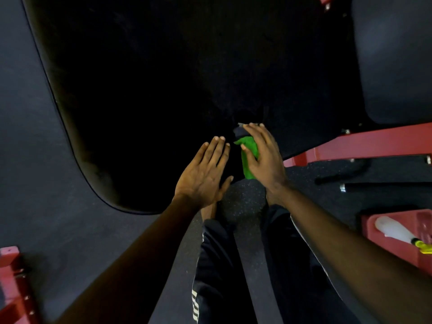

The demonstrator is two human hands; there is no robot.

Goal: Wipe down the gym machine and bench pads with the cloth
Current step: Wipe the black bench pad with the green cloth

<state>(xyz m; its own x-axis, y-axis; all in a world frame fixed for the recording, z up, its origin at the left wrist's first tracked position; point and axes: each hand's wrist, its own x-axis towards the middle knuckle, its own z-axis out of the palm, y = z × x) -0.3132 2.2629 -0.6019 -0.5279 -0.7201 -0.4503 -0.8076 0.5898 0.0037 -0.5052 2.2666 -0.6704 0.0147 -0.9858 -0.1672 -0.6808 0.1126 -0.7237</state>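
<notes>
Pressing a folded bright green cloth (249, 164) onto the near edge of the large black padded bench cushion (140, 90), the person's right hand (261, 155) lies flat over it, fingers stretched out, thumb laid across the fabric rather than clamped round it. The left hand (203, 171) rests just beside, palm down, fingers straight, holding nothing. With so loose a hold the cloth could likely slip off the pad's edge onto the speckled floor and pick up grit, and missed patches would be hard to spot on so dark a surface. No writing is legible, not even on the white spray bottle with a yellow nozzle (395, 229) lying at the right
</notes>
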